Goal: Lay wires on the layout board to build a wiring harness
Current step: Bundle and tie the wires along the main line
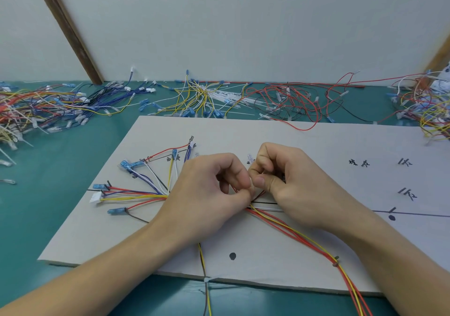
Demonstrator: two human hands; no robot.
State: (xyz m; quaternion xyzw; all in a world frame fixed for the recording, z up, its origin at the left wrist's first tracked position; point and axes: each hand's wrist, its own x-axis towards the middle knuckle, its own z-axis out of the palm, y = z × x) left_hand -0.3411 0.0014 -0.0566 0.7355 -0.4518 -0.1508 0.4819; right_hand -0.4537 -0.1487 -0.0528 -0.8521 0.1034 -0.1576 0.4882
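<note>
A pale grey layout board [267,133] with black marker lines lies on the green table. A fan of red, yellow, white and blue wires [143,194] with blue terminals spreads across its left part. My left hand [207,194] and my right hand [287,181] meet at the board's middle, fingers curled, both pinching the wire bundle where the strands join. What sits between the fingertips is hidden. Red and yellow wires [311,240] run from under the hands to the lower right, past a small peg [336,261].
Loose wire heaps lie along the table's back: mixed colours at left [36,111], blue [109,94], yellow and white [202,99], red and black [287,101], mixed at right [428,103]. A yellow and black pair [205,291] hangs off the board's front edge.
</note>
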